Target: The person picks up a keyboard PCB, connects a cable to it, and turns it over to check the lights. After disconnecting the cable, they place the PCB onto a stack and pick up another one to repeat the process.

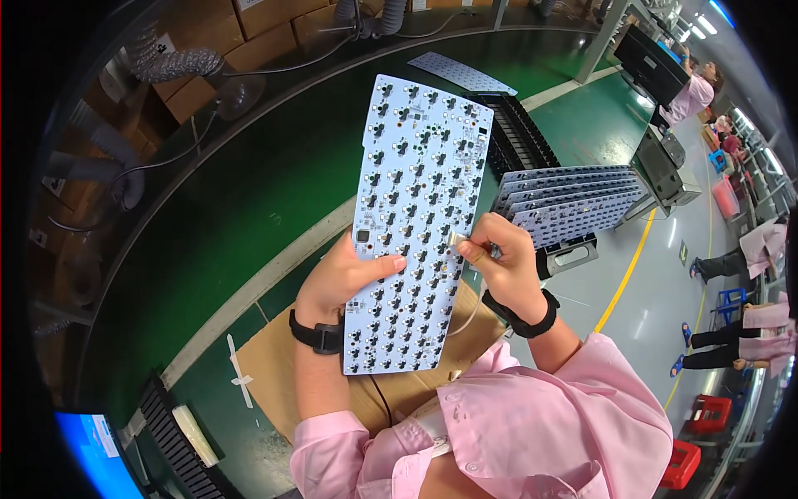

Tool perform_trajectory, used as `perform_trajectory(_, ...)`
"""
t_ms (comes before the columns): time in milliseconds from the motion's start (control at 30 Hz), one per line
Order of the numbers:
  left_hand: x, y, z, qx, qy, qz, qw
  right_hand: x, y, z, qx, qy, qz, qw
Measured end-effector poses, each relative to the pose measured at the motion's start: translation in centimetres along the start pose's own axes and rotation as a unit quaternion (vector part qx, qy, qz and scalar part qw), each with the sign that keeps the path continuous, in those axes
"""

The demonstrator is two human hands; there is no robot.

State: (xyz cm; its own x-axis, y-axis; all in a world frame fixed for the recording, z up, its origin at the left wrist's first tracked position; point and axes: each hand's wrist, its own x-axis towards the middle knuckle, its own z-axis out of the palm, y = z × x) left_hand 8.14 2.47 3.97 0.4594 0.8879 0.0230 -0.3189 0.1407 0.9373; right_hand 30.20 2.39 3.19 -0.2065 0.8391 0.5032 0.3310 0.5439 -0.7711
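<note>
A white keyboard circuit board, covered with rows of black switch sockets, is held up tilted in front of me. My left hand grips its left edge, with the thumb on the face and the other fingers hidden behind. At the right edge, my right hand pinches a small silver plug against or just over the board. Whether the plug is seated in anything cannot be made out. A pale cable hangs below this hand. Both wrists wear black bands.
Several similar boards stand in a black rack on the right. Another board lies beyond, by a black slotted rack. Cardboard covers the green bench near me. A screen glows lower left; people work far right.
</note>
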Motion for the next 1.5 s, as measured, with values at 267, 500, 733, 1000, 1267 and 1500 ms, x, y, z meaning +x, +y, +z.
perform_trajectory(267,-0.3,0.8,-0.1,-0.015,0.015,0.009,1.000,0.9,0.2,1.1,-0.104,0.013,-0.080,0.991)
perform_trajectory(500,-1.5,1.6,-2.3,-0.190,0.046,-0.036,0.980,1.6,-0.6,2.0,-0.267,-0.019,-0.211,0.940)
perform_trajectory(733,-0.4,3.2,0.7,-0.208,0.017,-0.053,0.976,0.6,0.9,2.6,-0.288,-0.024,-0.185,0.939)
perform_trajectory(1000,0.0,1.9,-2.5,0.066,0.229,0.120,0.964,-0.1,-0.3,1.9,-0.061,0.006,-0.070,0.996)
perform_trajectory(1267,0.6,1.9,-1.7,-0.139,0.329,0.183,0.916,-0.1,-2.8,-1.2,0.196,-0.161,0.284,0.925)
perform_trajectory(1500,1.3,0.9,-1.2,-0.191,0.261,0.155,0.933,0.3,-1.2,-1.2,0.298,-0.129,0.266,0.908)
